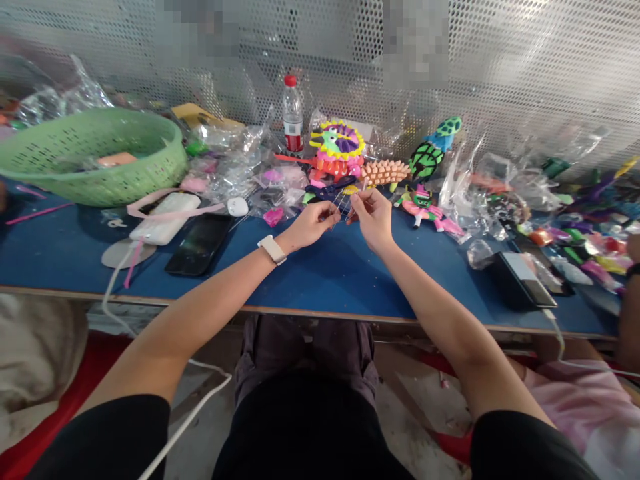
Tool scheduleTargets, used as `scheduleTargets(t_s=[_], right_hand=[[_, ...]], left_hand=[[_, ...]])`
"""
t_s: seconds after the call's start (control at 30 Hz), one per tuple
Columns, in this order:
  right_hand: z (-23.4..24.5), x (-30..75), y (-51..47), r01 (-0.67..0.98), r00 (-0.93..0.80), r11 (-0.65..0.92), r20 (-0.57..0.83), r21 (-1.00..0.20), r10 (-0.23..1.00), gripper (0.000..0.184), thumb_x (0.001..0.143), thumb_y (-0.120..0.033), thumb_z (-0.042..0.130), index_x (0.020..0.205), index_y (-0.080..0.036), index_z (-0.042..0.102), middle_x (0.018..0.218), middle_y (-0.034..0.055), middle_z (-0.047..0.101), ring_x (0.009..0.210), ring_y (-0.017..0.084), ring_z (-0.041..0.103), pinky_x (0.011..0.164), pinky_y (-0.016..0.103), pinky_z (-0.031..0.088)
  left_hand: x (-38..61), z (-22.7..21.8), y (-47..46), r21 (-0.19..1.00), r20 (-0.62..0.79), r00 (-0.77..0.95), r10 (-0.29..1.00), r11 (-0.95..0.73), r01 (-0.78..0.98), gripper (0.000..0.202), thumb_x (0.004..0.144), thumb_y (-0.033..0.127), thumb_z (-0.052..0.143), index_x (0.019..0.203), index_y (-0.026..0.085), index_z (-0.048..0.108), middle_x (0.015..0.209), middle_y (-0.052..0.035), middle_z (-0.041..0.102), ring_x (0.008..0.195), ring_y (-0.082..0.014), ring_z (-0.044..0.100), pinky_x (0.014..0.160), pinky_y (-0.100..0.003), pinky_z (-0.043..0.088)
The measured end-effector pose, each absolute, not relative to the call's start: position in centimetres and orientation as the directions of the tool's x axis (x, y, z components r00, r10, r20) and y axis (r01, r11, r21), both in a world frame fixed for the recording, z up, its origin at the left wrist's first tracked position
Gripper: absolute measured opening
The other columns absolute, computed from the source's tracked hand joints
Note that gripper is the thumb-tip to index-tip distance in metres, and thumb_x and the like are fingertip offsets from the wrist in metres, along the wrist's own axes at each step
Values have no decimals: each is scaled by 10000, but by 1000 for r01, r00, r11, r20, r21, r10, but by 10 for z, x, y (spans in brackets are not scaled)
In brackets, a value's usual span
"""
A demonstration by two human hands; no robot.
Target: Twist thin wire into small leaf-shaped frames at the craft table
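Over the middle of the blue table, my left hand point(316, 225) is closed in a pinch on thin, pale wire-like strands point(341, 201). My right hand point(373, 219) is close beside it, fingers pinched together at the same strands; its fingertips partly hide them. Whether they are wire or thin sticks is too small to tell. Just behind the fingers is a small yellow piece point(351, 190). Further back sit a colourful clay figure with a yellow scalloped edge point(344, 140) and a spiky tan clay figure point(385, 173). A green and pink clay figure point(426, 208) lies right of my right hand.
A green basket point(95, 183) stands at left, near a white power bank point(167, 217) and a black phone point(200, 245). A red-capped bottle point(293, 117) stands behind. Clear plastic bags and coloured clay pieces cover the right side, by a black box point(520, 280). Another person sits at right.
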State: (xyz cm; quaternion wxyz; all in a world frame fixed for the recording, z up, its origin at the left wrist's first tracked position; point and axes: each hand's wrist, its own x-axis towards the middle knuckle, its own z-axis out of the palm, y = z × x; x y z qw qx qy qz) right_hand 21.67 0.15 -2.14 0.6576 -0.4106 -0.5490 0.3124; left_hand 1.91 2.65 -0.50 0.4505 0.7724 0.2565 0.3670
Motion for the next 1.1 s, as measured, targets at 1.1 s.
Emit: scheduleTargets(t_s=[1.1], right_hand=[[-27, 220, 4, 21, 211, 457, 450, -889, 867, 612, 848, -833, 926, 870, -301, 624, 768, -41, 679, 650, 159, 697, 532, 305, 631]], left_hand=[[21, -2, 22, 944, 261, 605, 752, -330, 3, 263, 1087, 127, 666, 833, 193, 647, 722, -8, 662, 681, -137, 617, 724, -281, 518]])
